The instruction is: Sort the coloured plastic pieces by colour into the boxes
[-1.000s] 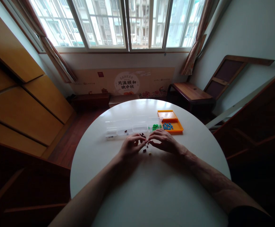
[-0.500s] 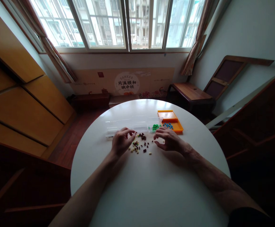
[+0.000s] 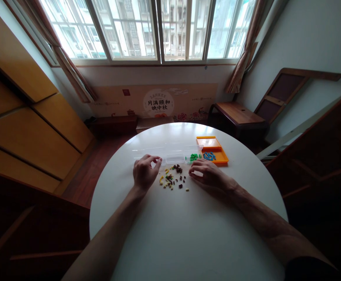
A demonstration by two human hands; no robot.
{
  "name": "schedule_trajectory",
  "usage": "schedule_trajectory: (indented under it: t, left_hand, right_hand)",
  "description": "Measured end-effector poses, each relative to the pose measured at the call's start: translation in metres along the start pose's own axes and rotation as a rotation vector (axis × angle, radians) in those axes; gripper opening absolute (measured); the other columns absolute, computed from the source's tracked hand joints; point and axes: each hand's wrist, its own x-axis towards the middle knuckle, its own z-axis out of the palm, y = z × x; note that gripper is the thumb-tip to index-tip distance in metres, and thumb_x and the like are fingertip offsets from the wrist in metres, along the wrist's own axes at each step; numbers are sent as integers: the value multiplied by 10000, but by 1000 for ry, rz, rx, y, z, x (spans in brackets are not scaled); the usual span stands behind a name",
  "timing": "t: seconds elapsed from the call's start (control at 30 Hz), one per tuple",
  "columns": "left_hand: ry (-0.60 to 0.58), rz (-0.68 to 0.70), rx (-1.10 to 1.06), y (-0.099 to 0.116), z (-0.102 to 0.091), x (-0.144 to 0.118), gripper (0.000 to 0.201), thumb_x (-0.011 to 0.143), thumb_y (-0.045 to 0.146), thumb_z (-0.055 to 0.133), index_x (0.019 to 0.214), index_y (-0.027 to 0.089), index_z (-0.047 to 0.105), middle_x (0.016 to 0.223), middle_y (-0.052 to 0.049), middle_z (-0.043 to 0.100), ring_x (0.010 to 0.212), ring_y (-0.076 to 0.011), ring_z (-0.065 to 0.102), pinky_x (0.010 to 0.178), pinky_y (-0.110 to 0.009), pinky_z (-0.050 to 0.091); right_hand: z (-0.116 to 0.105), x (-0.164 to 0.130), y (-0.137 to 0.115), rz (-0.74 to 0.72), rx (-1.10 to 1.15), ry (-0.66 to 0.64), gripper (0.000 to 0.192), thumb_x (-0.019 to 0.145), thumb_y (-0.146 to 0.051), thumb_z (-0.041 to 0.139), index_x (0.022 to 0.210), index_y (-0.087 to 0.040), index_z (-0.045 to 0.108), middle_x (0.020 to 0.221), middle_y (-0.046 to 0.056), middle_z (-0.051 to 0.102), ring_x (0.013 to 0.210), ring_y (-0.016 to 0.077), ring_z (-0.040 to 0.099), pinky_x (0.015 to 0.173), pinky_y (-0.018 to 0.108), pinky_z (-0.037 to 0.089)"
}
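Observation:
Small loose toy building bricks [image 3: 169,180], mostly brown and pale yellow, lie scattered on the white table between my hands. My left hand [image 3: 146,172] is raised left of them, thumb and forefinger pinched together in front of the clear box. Whatever may be in that pinch is too small to see. To the right of the bricks, my right hand [image 3: 207,173] rests low over the table with thumb and forefinger tips together; what they hold is hidden. Green bricks [image 3: 194,157] lie in the right compartment of a clear plastic box [image 3: 175,159].
An orange tray [image 3: 222,157] with blue pieces [image 3: 209,156] stands at the back right, beside the clear box. The round white table [image 3: 170,234] has its far edge near a wooden chair [image 3: 237,113]. Yellow-brown cabinets [image 3: 32,128] stand on the left.
My left hand has moved left, away from the bricks, uncovering some yellow ones. My right thumb and forefinger have closed together where a small brown brick lay.

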Motion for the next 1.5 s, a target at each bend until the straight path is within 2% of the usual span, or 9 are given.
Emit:
schedule_trajectory:
  t: [0.17,0.27,0.47,0.6,0.8,1.0,1.2,1.37,1.5]
  left_hand:
    - [-206,212,-218,20,4,-10,169,1030,390,752,1014,255,852,929,-4,773,654,-124,622,888,-349,502]
    - [-329,276,-339,30,11,-17,200,1052,403,729,1022,250,855,952,-31,782,696,-133,653,859,-335,529]
    - [-379,348,-511,31,28,-23,267,1078,424,693,1011,223,856,922,-65,774,679,-135,627,696,-283,532]
    - [-397,335,-573,29,30,-23,276,1063,435,717,977,209,851,890,-70,760,681,-136,618,669,-274,522]
    - [-462,245,-689,34,23,-20,301,1056,455,725,1002,191,860,889,-86,744,698,-144,617,647,-277,503]
    - [-488,222,-712,34,25,-21,267,1028,433,761,1023,188,866,888,-78,743,678,-131,598,626,-265,488]
    - [-425,215,-654,28,24,-19,199,1029,366,746,1022,200,856,929,-62,746,717,-131,619,677,-259,508]
    - [-195,89,-346,16,9,-10,189,1029,365,729,998,225,852,902,-23,729,669,-119,588,658,-255,467]
    - [-41,3,-103,5,-1,-1,198,1028,385,716,991,250,856,910,-12,746,672,-130,588,641,-264,424]
  right_hand:
    - [1,5,-6,-13,25,118,71,1079,-237,700,1040,-240,759,1024,71,780,957,228,714,885,393,616]
    - [3,8,-10,-69,22,162,47,1080,-255,717,1064,-251,761,1025,61,798,964,232,719,881,401,616]
    - [9,9,-10,-121,18,146,48,1091,-269,712,1102,-247,753,1025,47,799,941,216,711,855,382,596]
    - [9,10,-11,-136,11,140,71,1102,-286,696,1100,-246,754,1021,48,796,915,207,704,852,378,589]
    - [6,11,-13,-137,10,123,94,1101,-327,700,1077,-255,756,1003,38,801,892,207,712,856,377,587]
    - [9,8,-9,-146,-16,118,86,1079,-343,738,1085,-257,745,1022,28,807,914,210,716,879,377,568]
    - [10,8,-10,-94,-3,95,52,1083,-291,715,1106,-251,740,1049,49,817,944,224,730,893,395,585]
    - [9,7,-16,14,44,29,91,1029,-249,747,1120,-248,748,1109,75,803,1011,238,723,947,403,609]
    - [9,7,-16,19,84,-6,55,1051,-270,725,1086,-259,765,1127,62,796,1014,223,716,961,389,600]
